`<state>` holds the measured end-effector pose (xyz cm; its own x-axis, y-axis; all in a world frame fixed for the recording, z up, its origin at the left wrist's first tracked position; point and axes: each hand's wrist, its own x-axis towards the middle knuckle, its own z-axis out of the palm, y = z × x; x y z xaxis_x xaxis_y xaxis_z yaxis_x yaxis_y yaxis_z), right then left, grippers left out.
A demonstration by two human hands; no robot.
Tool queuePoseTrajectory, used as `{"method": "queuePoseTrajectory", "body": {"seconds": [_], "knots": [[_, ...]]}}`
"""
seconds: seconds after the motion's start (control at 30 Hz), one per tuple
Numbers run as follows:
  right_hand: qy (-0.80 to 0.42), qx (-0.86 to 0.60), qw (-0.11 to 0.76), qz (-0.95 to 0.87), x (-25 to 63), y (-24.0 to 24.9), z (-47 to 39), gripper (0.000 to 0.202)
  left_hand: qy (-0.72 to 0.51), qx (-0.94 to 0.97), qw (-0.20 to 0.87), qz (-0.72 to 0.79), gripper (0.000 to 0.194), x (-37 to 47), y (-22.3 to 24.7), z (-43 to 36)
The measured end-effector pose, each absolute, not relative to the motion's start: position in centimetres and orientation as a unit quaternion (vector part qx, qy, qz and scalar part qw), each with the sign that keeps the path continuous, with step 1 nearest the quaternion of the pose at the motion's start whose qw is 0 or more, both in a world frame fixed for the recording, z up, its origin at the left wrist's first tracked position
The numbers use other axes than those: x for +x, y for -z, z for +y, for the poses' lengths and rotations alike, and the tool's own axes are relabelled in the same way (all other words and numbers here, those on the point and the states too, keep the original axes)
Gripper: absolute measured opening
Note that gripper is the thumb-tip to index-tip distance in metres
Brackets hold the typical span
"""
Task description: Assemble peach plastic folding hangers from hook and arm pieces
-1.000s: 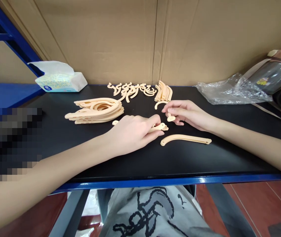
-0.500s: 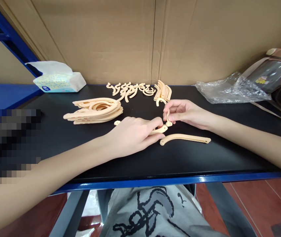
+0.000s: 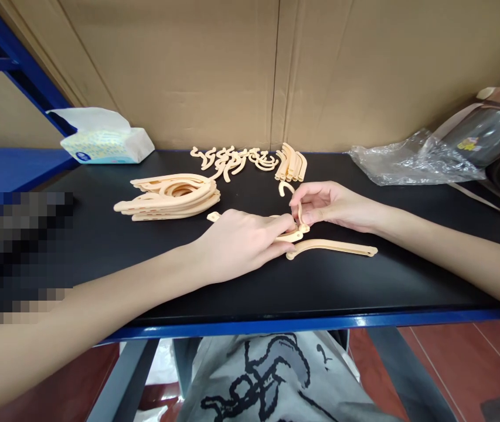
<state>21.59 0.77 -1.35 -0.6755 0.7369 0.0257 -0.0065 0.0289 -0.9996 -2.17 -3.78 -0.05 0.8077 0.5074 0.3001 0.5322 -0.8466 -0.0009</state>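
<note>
My left hand [image 3: 245, 243] is closed around a beige hanger arm [image 3: 291, 237], whose far end pokes out left of the knuckles. Between the thumb and fingers of my right hand [image 3: 326, 205] is a beige hanger hook [image 3: 301, 215], its curved tip showing above the fingers. The hook's base meets the end of the arm; whether they are joined I cannot tell. Just below, a second hanger arm [image 3: 333, 246] lies on the black tabletop [image 3: 241, 299], close to my left fingertips.
Stacked hanger pieces [image 3: 166, 196] lie to the left. Several loose hooks [image 3: 232, 161] and a bundle of hanger arms [image 3: 291, 163] sit at the back. A tissue pack [image 3: 106, 143] is back left; a crinkled plastic bag [image 3: 412, 161] and a clear handbag [image 3: 473, 129] are at the right.
The hanger arm in my left hand has shifted slightly right. The hook in my right hand has come down against its end.
</note>
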Motion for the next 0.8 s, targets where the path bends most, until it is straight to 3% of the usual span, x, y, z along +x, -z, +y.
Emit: {"method": "queuePoseTrajectory", "body": {"seconds": [0.4, 0.8], "knots": [[-0.561, -0.316, 0.280, -0.712, 21.4, 1.0, 0.2, 0.015, 0.170, -0.945, 0.164, -0.224, 0.026, -2.0, 0.9, -3.9], [-0.436, -0.330, 0.297, -0.783, 21.1, -0.5, -1.0, 0.015, 0.100, -0.946, 0.142, -0.275, 0.025, -1.6, 0.5, -4.7]]}}
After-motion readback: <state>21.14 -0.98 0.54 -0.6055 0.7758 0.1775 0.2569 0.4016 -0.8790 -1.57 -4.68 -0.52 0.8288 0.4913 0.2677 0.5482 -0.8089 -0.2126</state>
